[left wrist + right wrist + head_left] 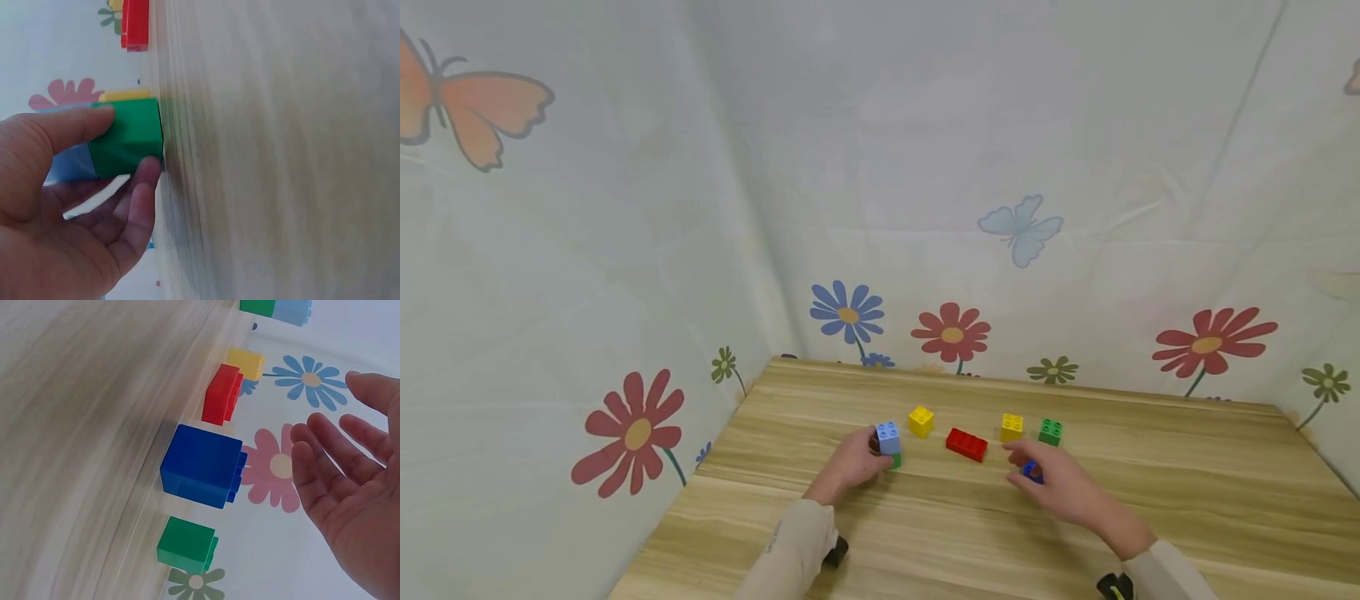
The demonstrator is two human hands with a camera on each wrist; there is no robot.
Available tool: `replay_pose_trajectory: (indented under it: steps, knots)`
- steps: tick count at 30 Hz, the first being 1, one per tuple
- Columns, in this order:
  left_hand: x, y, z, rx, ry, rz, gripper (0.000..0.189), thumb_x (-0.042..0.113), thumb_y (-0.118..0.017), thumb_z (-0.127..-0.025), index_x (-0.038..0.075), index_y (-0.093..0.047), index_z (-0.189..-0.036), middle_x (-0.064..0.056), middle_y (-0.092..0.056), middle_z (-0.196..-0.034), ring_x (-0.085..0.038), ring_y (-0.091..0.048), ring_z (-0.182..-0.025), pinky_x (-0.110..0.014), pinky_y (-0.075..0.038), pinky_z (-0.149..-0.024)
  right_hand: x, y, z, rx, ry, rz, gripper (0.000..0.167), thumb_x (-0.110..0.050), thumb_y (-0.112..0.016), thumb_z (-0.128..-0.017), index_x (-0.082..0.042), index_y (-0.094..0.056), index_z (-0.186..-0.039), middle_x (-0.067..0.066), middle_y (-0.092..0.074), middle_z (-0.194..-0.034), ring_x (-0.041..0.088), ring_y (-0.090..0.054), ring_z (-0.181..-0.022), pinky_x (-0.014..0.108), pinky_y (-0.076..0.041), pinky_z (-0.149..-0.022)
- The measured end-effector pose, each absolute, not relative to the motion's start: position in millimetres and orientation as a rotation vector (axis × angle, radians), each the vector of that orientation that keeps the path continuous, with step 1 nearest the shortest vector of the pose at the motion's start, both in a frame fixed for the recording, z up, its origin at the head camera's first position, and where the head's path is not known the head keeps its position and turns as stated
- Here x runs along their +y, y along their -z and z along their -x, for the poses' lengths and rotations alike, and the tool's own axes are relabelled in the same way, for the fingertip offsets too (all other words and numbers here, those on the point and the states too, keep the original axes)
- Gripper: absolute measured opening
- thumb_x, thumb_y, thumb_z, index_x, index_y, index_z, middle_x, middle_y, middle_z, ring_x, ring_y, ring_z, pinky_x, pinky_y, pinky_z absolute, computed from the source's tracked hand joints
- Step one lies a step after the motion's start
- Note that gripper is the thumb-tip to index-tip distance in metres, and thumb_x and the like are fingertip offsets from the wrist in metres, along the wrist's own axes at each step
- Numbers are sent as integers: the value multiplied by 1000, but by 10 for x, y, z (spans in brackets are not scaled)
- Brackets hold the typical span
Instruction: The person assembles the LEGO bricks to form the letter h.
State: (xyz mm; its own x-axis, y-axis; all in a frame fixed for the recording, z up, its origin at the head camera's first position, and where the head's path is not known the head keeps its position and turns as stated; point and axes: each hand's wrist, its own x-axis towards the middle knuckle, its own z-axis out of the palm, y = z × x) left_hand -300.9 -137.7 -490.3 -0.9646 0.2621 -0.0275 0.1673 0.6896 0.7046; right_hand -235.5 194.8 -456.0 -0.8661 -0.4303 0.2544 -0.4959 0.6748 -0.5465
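My left hand (854,460) grips a two-block stack, thumb on one side and fingers on the other. Its upper toy block (888,438) is light blue. The lower block (128,140) is green and appears to stand on the table. Over a dark blue block (203,464) hovers my right hand (1065,485), fingers spread and slightly bent. A gap shows between that hand and the block in the right wrist view. From the head view, the hand hides most of the dark blue block.
A yellow block (921,422) stands near the stack. Between the hands lies a long red block (967,445). Beyond the right hand are another yellow block (1012,427) and a green block (1051,431). A flower-printed curtain (895,250) borders the wooden table (955,533).
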Motion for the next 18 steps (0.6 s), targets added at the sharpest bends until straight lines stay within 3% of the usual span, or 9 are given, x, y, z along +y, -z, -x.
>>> replay_pose_trajectory:
  steps: [11, 18]
  knots:
    - [-1464, 4896, 3121, 2848, -1138, -247, 48, 8, -65, -81, -10, -49, -122, -20, -59, -108, -28, -56, -94, -45, -47, -85, 1997, 4597, 2378, -2821, -958, -762, 34, -31, -64, -91, -11, -58, -118, -2, -65, -98, 6, -57, -80, 29, -51, -70]
    - [-1555, 4903, 3179, 2831, -1237, -180, 43, 10, -67, -85, -5, -52, -122, -17, -60, -108, -28, -57, -97, -44, -48, -84, 2007, 4599, 2374, -2842, -962, -748, 34, -28, -64, -91, -9, -58, -119, -6, -63, -95, 8, -57, -78, 26, -50, -68]
